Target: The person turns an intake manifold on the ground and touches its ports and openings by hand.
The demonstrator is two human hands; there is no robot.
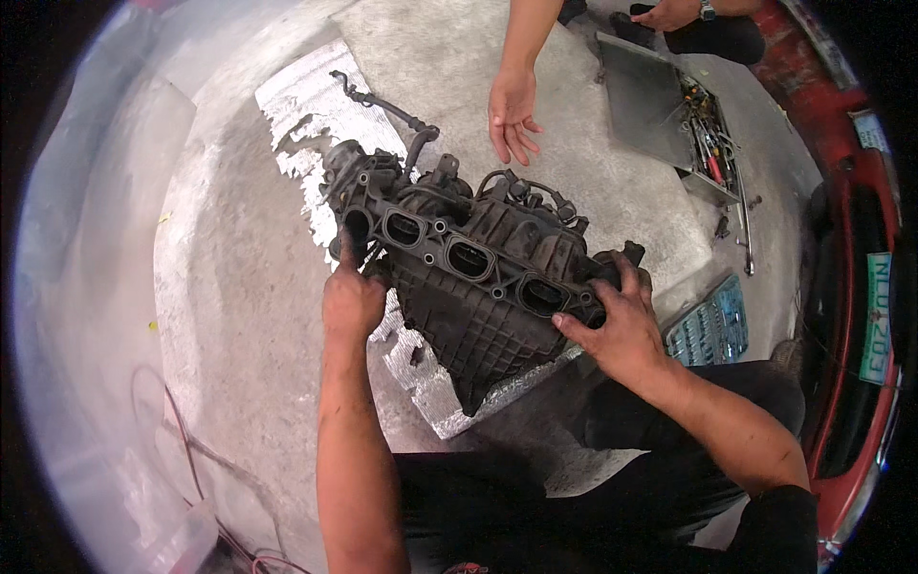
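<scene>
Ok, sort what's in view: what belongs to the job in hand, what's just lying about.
Belongs to the job:
- black engine part, left hand and right hand on it
- silver foil sheet beneath it

Apparently just lying about:
- open toolbox
- blue case
- long metal tool

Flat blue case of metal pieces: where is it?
In the head view, the blue case lies at right on the grey floor, between the person's bare right hand and the red car, just past the black-trousered knee.

Car workshop: engine part (475, 304), toolbox (643, 103), red vehicle (840, 124).
</scene>
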